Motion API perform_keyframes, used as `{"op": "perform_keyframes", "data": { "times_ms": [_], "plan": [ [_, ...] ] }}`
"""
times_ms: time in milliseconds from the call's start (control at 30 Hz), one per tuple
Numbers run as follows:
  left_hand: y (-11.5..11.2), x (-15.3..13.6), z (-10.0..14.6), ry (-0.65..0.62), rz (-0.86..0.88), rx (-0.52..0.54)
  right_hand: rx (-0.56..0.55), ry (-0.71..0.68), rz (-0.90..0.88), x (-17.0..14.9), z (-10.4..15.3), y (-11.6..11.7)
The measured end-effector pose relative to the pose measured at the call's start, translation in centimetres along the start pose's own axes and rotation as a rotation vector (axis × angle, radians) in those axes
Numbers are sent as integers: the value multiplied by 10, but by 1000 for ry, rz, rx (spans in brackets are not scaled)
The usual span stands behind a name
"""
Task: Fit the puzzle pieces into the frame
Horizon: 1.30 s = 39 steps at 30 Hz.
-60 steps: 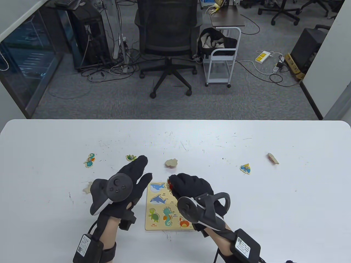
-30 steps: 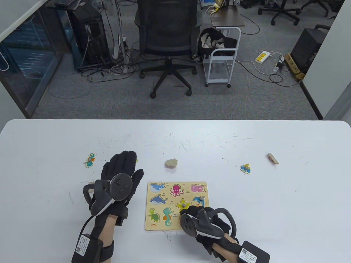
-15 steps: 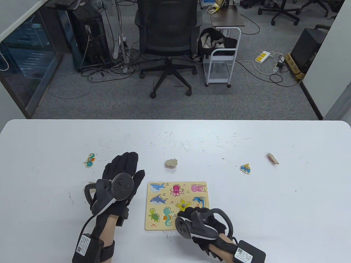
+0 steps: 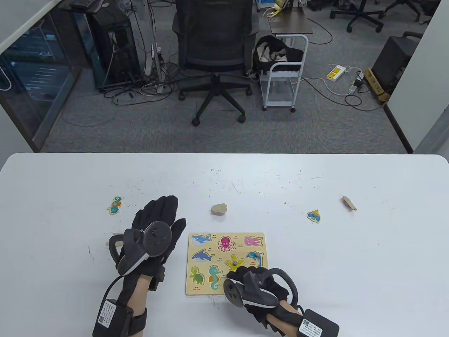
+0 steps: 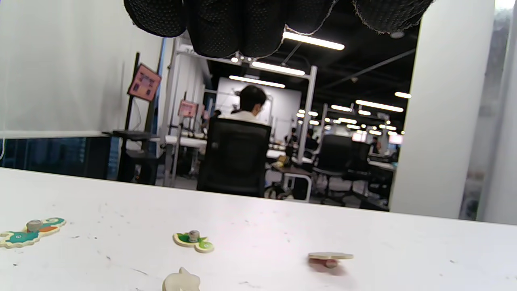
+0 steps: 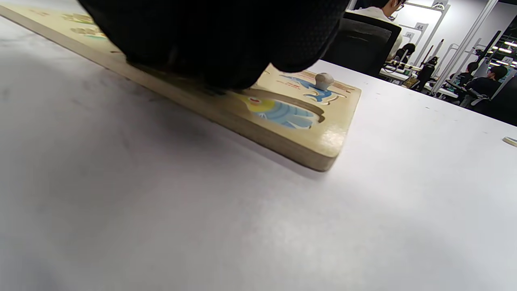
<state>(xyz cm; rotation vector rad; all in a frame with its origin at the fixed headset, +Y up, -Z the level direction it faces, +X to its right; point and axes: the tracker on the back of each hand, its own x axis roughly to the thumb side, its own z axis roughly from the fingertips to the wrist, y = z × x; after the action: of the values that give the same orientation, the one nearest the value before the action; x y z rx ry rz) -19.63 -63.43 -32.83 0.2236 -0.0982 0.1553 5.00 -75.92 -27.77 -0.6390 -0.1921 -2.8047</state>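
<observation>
The wooden puzzle frame point(image 4: 193, 288) lies flat near the table's front, with a knobbed starfish point(image 4: 234, 261) and a dolphin point(image 4: 257, 255) set in it. My right hand point(image 4: 243, 274) is curled down on the frame's near right part, over the crab slot. The red piece under its fingers is hidden. The right wrist view shows those fingers point(image 6: 218, 44) pressed on the board beside an empty fish slot point(image 6: 282, 114). My left hand point(image 4: 163, 210) is flat with straight fingers, left of the frame. It hovers over a green turtle piece point(image 5: 194, 239).
Loose pieces lie around: a seahorse point(image 4: 114, 205) far left, a face-down shell shape point(image 4: 219, 209) behind the frame, a fish point(image 4: 314, 216) and a face-down piece point(image 4: 349, 203) to the right. Another blank piece point(image 5: 181, 281) lies by my left hand.
My right hand came from the frame's far edge to its near right part and has stayed there. My left hand shifted slightly left, covering the turtle piece, then stayed still.
</observation>
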Motion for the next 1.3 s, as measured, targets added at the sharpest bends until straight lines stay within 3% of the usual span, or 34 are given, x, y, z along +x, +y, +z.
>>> {"op": "perform_keyframes", "data": {
  "times_ms": [133,233,467,700,933,1300],
  "plan": [
    [0,0,0,0,0,2,5,-9,-12,-5,3,-5],
    [1,-1,0,3,-1,6,-65,33,-87,-22,9,-19],
    [4,-6,2,20,-3,13,-126,278,-274,-100,2,-52],
    [7,-14,4,41,7,22,-114,539,-289,-172,-20,-59],
    [8,-17,4,62,-16,29,-93,740,-272,-221,-47,-47],
    [5,-19,2,83,-27,4,151,965,-275,-259,-86,12]
  ]
}}
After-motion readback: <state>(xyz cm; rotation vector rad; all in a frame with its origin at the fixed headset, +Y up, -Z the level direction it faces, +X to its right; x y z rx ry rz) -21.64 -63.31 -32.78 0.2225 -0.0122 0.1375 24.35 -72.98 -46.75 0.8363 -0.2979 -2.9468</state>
